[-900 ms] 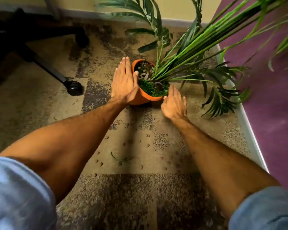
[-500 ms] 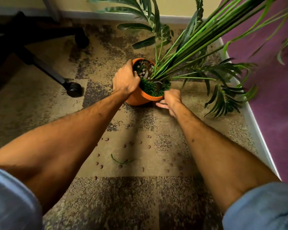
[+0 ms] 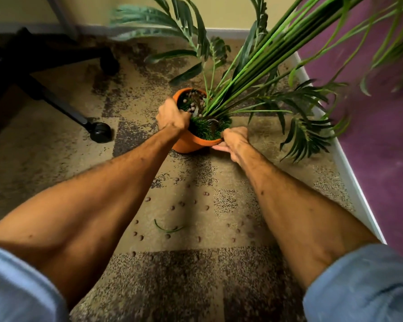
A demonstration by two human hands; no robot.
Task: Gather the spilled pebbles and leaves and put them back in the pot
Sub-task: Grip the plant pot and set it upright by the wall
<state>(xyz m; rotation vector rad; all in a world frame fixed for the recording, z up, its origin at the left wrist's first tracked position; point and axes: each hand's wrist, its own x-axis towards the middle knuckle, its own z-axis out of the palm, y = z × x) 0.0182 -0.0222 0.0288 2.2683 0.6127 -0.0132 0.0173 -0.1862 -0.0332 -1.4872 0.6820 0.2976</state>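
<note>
The round terracotta-orange plastic pot (image 3: 191, 142) sits on the patterned brown-and-tan carpet (image 3: 56, 140) toward its far right corner, near the white baseboard edge (image 3: 349, 173). It is tilted toward me, and its long green palm stems (image 3: 261, 73) lean away to the far right. My left hand (image 3: 171, 117) is closed over the pot's left rim. My right hand (image 3: 234, 141) is closed on the near right rim, with fingers under the lip.

The step in hand, as I judge it, is setting the pot upright. To do it well, I keep both grips on opposite sides of the rim and rotate the pot slowly about its base. A fast move would likely shake out more of the brown pebbles (image 3: 190, 101) inside it. I confirm the base lies flat before I release.

The small round spilled pebbles (image 3: 172, 207) lie scattered on the carpet between my forearms. One thin green fallen leaf (image 3: 168, 228) lies among them. The black office-chair caster (image 3: 100, 132) stands well apart on the left.
</note>
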